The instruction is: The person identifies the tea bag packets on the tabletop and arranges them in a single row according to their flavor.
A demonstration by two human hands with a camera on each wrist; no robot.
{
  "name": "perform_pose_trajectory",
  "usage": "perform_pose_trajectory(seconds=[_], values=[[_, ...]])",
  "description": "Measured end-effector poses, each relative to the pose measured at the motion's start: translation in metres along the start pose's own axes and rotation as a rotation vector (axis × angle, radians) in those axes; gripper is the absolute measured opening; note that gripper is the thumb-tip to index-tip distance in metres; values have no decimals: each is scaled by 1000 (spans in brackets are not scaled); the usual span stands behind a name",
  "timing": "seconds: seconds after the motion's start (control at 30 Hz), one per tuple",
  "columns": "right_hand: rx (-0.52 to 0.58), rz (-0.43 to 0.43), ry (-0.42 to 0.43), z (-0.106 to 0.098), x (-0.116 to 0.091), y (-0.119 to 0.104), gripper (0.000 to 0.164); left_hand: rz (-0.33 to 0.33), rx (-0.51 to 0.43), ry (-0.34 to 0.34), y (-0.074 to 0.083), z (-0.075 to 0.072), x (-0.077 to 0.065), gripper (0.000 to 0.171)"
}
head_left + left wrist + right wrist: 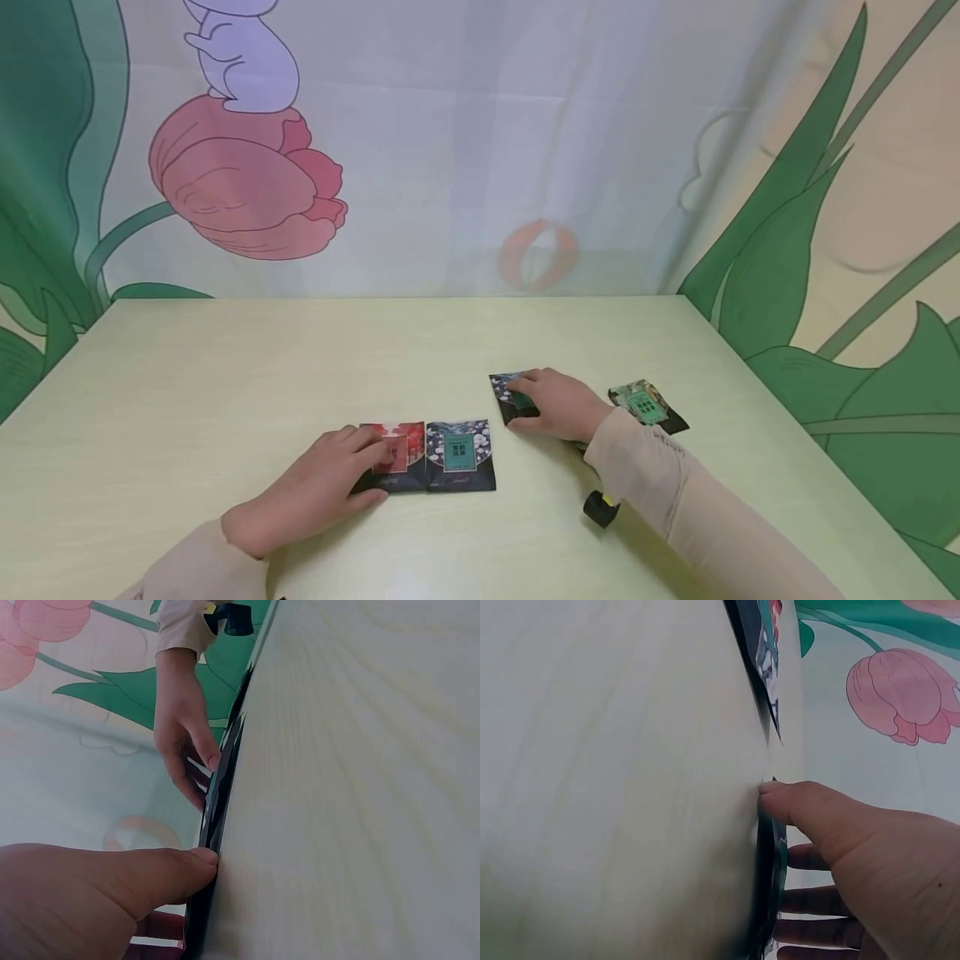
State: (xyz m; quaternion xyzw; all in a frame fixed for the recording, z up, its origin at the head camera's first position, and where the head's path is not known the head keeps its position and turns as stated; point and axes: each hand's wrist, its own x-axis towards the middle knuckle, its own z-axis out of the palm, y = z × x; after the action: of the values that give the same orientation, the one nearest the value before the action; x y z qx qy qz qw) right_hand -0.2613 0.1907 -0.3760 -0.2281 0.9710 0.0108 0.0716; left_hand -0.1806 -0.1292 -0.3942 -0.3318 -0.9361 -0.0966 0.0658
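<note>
My left hand (318,479) rests on a red-and-black sachet (411,446), its fingers over the printed face and its thumb at the lower edge. Right beside that lies a dark sachet with white blossoms and a teal label (459,454). Farther back and to the right, my right hand (562,404) holds a similar blossom-printed sachet (502,392) low over the table, the thumb at its near edge and the fingers across its top; the hand covers much of it. In the right wrist view the thumb (810,810) presses against this sachet's rim (769,862).
A green-labelled sachet (645,404) lies tilted to the right, behind my right forearm. The pale wooden table (300,358) ends at a printed curtain (435,167). A small black device (600,509) hangs at my right wrist.
</note>
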Motion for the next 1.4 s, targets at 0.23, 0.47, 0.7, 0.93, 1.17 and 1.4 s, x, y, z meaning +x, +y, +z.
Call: perform_pose_trajectory(seconds=[0.23,0.47,0.7,0.93,1.17,1.4], values=[[6,-19,1,1,-9,-7,64,-3,0,-10,-1,0,1,34],[-5,-25,-4,3,-19,-14,65,-1,5,-12,-1,-2,0,37],[-38,-31,26,5,-29,-21,64,-15,-4,-20,0,0,2,37],[-44,-81,67,8,-39,-25,63,-17,0,-16,-1,1,1,36],[-47,-80,80,10,-46,-28,65,-20,-13,-20,0,2,2,36],[-63,-121,113,11,-53,-31,65,-38,-21,-35,0,2,2,36]])
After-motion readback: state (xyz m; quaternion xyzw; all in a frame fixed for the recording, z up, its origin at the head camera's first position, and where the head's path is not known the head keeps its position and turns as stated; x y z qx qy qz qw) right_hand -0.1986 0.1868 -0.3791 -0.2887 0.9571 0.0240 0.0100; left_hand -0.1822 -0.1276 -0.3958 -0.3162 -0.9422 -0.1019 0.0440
